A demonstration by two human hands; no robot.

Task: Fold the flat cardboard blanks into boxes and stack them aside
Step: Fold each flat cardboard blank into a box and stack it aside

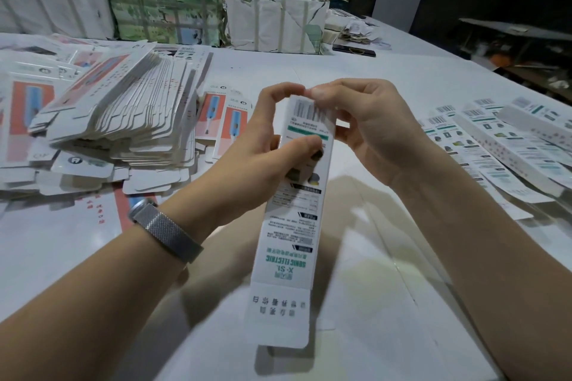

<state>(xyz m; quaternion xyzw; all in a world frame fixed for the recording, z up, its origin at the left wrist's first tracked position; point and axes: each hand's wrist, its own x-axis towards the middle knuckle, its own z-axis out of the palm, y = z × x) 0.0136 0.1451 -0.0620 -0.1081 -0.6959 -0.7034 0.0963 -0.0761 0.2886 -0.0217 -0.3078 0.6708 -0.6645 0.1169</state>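
Both hands on long white printed cardboard box (297,210): left hand (263,148) grips body, right hand (365,130) pinches far-end flap. Steady body, tuck flap square, avoid creasing.

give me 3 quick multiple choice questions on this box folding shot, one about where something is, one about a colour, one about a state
1. Where does the pile of flat blanks lie, seen from the person?
A. to the left of the hands
B. to the right of the hands
C. under the held box

2. What colour is the watch band on the left wrist?
A. red
B. silver
C. green

3. What state is the near end flap of the held box in?
A. tucked shut
B. torn off
C. open, sticking out flat

Answers:
1 A, the pile sits left of the left hand, while the folded boxes lie to the right.
2 B, it is a silver mesh.
3 C, the flap extends straight toward the camera, while the right hand works the far end.
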